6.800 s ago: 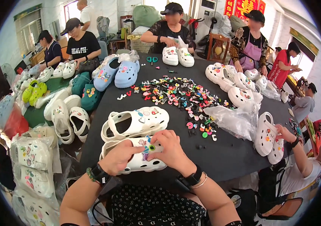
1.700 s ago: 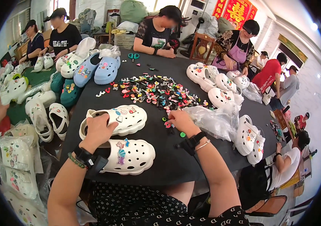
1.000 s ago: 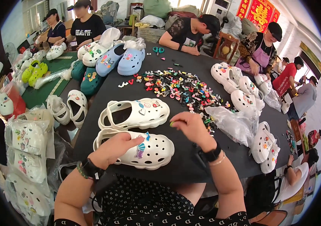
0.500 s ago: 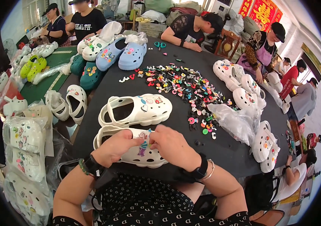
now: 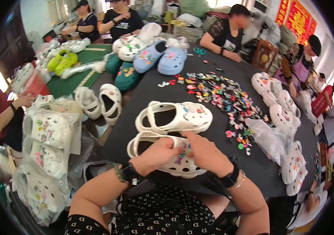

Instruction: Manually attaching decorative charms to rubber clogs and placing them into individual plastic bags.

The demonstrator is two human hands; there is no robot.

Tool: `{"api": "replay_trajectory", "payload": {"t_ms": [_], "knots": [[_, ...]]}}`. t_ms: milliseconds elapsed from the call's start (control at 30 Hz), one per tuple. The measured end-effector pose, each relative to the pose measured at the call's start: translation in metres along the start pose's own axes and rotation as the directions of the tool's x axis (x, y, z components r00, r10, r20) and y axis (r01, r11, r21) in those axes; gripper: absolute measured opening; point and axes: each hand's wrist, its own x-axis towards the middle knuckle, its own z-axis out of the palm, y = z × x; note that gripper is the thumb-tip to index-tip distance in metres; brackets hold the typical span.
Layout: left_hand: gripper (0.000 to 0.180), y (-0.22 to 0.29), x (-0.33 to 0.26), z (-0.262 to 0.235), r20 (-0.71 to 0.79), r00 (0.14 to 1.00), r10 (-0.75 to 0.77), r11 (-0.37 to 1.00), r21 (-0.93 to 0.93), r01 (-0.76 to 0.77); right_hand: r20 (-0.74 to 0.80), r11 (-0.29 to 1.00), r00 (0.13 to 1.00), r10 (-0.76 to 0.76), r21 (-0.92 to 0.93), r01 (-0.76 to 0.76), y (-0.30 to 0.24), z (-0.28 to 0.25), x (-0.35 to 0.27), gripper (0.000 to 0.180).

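Two white clogs lie side by side on the black table before me. The nearer clog has colourful charms on its upper, with a purple one showing between my hands. My left hand grips this clog at its opening, the thumb resting on the upper and the other fingers mostly hidden. Against the toe top, my right hand is closed with curled fingers; whatever is at its fingertips is covered. The farther clog, just beyond my hands, carries several charms and has its strap over the opening.
Loose charms are heaped beyond the clogs. Right of them are a clear plastic bag and white clogs. Blue clogs stand at the back. Bagged clogs are piled at left. Several people work around.
The whole view has swung left, so everything sits farther right. Both hands stay on the nearer clog. The person across the table has raised their head.
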Motion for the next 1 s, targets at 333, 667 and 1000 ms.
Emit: {"api": "replay_trajectory", "payload": {"t_ms": [333,667,1000], "knots": [[0.028,0.009,-0.007,0.002,-0.025,0.998,0.054,0.991,0.124,-0.05,0.111,0.99,0.992,0.064,0.117,-0.077,0.002,-0.007,-0.001,0.064],[0.026,0.005,0.004,0.001,-0.056,0.998,0.017,0.979,0.206,-0.005,-0.005,0.919,0.988,-0.154,0.368,0.145,0.035,0.004,0.002,0.057],[0.021,0.002,0.003,-0.002,0.023,1.0,0.014,0.992,0.125,-0.017,-0.002,0.992,1.0,-0.008,0.127,0.008,0.011,-0.001,-0.001,0.058]]}}
